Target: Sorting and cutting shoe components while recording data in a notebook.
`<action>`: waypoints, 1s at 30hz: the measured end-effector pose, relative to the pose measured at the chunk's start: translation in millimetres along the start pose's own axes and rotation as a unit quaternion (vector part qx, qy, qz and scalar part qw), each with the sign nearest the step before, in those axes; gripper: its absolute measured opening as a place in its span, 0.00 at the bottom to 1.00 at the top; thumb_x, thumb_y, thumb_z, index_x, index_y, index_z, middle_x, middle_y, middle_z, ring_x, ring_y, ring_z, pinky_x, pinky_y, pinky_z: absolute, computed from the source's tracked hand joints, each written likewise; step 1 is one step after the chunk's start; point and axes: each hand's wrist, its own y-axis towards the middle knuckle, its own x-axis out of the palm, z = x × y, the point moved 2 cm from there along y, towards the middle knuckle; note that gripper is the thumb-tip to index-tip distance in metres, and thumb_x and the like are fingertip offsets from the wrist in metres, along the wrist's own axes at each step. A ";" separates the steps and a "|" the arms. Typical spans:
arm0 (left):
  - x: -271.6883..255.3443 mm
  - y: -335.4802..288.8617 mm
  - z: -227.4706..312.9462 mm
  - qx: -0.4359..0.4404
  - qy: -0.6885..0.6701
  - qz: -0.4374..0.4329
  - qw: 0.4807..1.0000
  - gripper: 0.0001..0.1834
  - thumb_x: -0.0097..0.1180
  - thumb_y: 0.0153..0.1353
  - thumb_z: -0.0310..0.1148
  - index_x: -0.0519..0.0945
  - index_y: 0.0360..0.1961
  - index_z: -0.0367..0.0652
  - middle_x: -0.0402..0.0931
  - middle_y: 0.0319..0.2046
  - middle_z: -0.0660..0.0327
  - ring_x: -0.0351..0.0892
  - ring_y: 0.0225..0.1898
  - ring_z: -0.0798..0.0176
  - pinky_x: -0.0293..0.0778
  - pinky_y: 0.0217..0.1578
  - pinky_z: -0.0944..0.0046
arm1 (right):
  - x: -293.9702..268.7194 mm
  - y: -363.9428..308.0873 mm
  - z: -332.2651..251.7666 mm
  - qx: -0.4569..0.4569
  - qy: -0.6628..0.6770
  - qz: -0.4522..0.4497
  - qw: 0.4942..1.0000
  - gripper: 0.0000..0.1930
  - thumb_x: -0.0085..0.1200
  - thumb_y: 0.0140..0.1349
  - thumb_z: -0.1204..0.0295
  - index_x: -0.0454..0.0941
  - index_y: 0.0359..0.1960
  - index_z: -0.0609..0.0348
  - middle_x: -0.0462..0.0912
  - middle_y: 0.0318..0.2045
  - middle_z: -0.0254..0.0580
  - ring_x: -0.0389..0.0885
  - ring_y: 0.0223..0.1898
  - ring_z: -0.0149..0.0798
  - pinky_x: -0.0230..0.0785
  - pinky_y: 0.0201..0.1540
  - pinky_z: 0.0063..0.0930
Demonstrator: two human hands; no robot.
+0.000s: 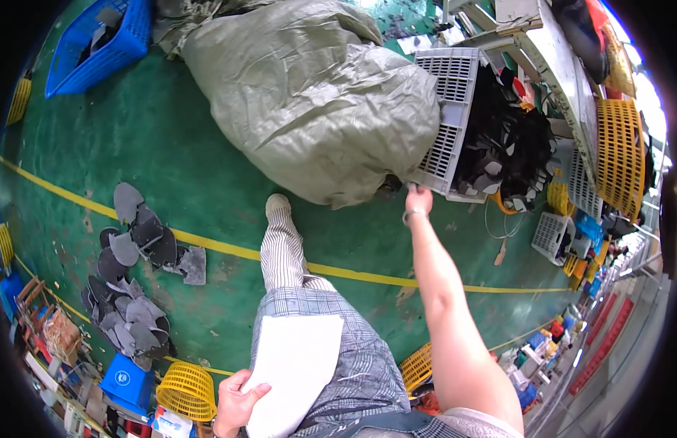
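In my left hand (236, 401) is a white sheet (298, 365), thumb on top, held over my lap; whether it is one sheet or several I cannot tell. My right arm stretches forward, and the closed fingers of my right hand (418, 201) meet the near corner of a grey plastic crate (442, 157), beside the end of a large woven sack (302, 102). What those fingers grip is hidden. The bulging sack lies on the green floor against the crate. Black and grey cut pieces (506, 146) fill the crate.
Loose grey and black flat pieces (137, 321) lie piled on the floor at left. A blue crate (105, 55) stands far left. Yellow baskets (186, 392) sit at lower left. At right are a tall yellow basket (619, 157) and a worn table edge (564, 80). Yellow lines (229, 250) cross the floor.
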 end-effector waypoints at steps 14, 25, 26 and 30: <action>124.6 93.1 -29.5 -0.157 0.019 -0.101 0.982 0.13 0.62 0.54 0.26 0.79 0.40 0.31 0.79 0.28 0.62 0.75 0.31 0.75 0.71 0.32 0.74 | 49.9 53.7 116.9 -0.042 -0.118 -0.222 0.967 0.34 0.63 0.47 0.50 0.71 0.51 0.61 0.77 0.45 0.57 0.75 0.48 0.53 0.68 0.51 0.38; 277.7 187.2 -188.5 0.018 0.111 -0.214 0.970 0.11 0.62 0.54 0.31 0.80 0.36 0.35 0.79 0.24 0.57 0.76 0.25 0.72 0.71 0.26 0.71 | 166.6 82.4 214.0 -0.128 -0.011 -0.344 0.930 0.39 0.69 0.37 0.50 0.72 0.49 0.64 0.78 0.43 0.58 0.77 0.46 0.53 0.70 0.47 0.36; 276.4 199.3 -202.9 0.048 0.112 -0.212 0.970 0.11 0.63 0.53 0.30 0.80 0.35 0.36 0.78 0.22 0.58 0.77 0.25 0.72 0.71 0.25 0.70 | 176.2 79.0 216.1 -0.153 -0.017 -0.309 0.938 0.37 0.69 0.36 0.50 0.73 0.45 0.63 0.79 0.41 0.56 0.78 0.44 0.53 0.71 0.46 0.38; 271.9 260.7 -229.9 0.139 0.373 -0.164 0.903 0.19 0.65 0.49 0.33 0.78 0.42 0.36 0.79 0.28 0.57 0.79 0.32 0.63 0.74 0.32 0.67 | 206.0 89.6 225.7 -0.271 0.081 -0.196 0.939 0.22 0.68 0.41 0.59 0.73 0.31 0.60 0.80 0.28 0.48 0.78 0.31 0.49 0.71 0.35 0.37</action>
